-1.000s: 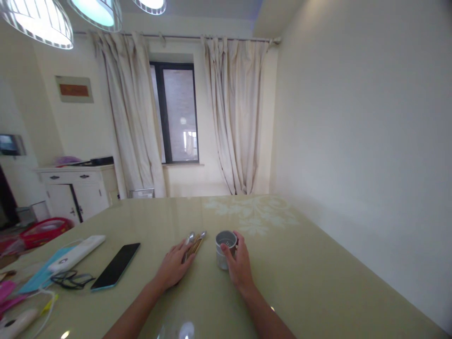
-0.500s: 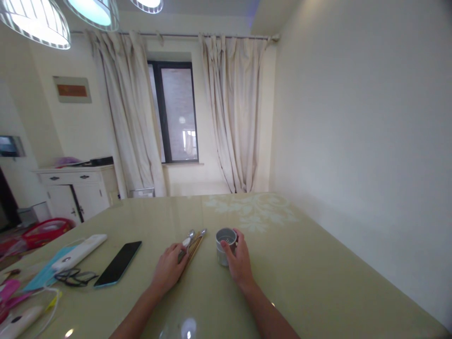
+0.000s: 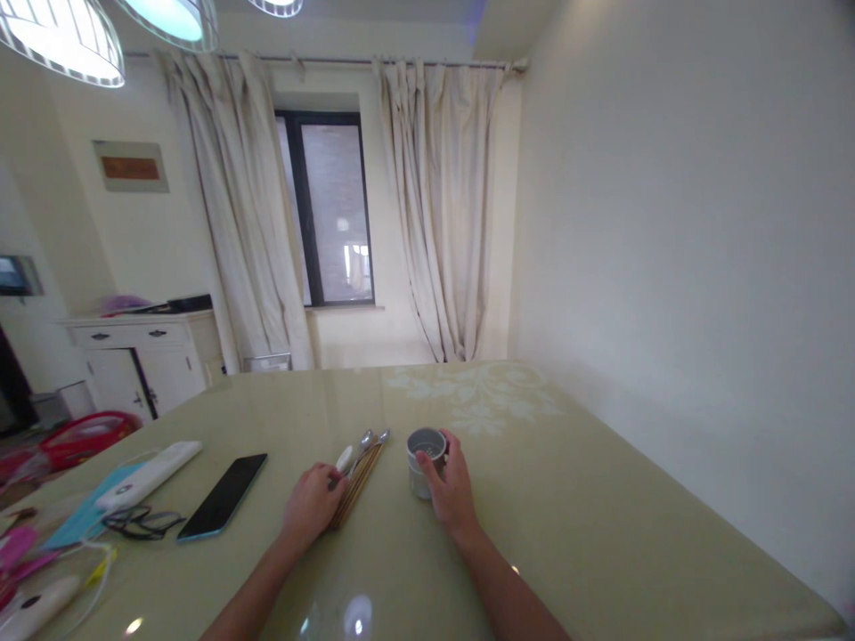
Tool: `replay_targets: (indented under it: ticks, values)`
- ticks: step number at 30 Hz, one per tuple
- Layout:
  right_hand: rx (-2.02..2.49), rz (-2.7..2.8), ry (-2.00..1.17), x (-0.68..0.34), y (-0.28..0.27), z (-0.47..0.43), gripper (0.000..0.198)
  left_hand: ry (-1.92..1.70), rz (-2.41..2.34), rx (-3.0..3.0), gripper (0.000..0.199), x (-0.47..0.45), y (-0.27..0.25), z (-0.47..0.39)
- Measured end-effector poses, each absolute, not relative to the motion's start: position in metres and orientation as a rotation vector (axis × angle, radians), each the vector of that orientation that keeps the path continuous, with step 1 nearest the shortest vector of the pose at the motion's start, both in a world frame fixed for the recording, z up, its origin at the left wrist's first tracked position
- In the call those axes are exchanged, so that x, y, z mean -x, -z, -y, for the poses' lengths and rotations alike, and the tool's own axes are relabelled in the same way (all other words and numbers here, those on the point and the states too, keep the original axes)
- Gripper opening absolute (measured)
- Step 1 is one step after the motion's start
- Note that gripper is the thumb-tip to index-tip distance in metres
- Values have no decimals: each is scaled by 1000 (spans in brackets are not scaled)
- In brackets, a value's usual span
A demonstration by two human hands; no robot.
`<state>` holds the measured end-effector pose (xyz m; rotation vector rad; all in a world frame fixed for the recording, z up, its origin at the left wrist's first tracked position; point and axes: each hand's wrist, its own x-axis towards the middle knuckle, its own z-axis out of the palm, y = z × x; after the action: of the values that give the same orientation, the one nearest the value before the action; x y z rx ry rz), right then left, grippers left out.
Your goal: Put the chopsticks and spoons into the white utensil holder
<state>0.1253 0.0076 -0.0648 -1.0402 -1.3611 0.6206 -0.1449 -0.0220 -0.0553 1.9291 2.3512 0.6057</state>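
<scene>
My right hand (image 3: 455,490) is wrapped round the side of a grey cylindrical utensil holder (image 3: 420,478), which stands upright on the table. Small holes show in its bottom, and nothing sticks out of it. Left of it lies a bundle of wooden chopsticks (image 3: 357,490). Metal spoons (image 3: 367,440) rest along the bundle's upper left side, bowls pointing away from me. My left hand (image 3: 311,506) is closed with bent fingers at the handle of a spoon, beside the chopsticks. A white oval-ended piece (image 3: 344,458) shows just beyond those fingers. The fingertips are partly hidden.
On the left of the glossy table (image 3: 574,534) lie a black phone (image 3: 223,497), folded glasses (image 3: 142,523), a white remote-like device (image 3: 152,474) and a blue mask (image 3: 80,521). Cables and pink items (image 3: 23,552) crowd the near left corner. A wall (image 3: 681,267) borders the table's right side.
My left hand has shifted slightly left and back off the chopsticks, showing more of them. The metal spoon near it has moved a little. My right hand keeps its hold on the utensil holder.
</scene>
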Motion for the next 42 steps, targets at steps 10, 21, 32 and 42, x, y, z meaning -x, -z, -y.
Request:
replay_targets:
  ticks: [10,21,32,42]
  values:
    - [1053,1372,-610,-125,67,-8,73,-532,-2397,-1970,34,140,52,28]
    - [1062,1368,-599,-125,62,-5,74,-531,-2350,-2187,33,111,48,31]
    - [1107,1355,-499,-125,62,0,81,-484,-2543,-1969,38,91,40,-16]
    - [1159,1386,-475,-121,53,11,69,-355,-2490,-2047,34,100,41,-18]
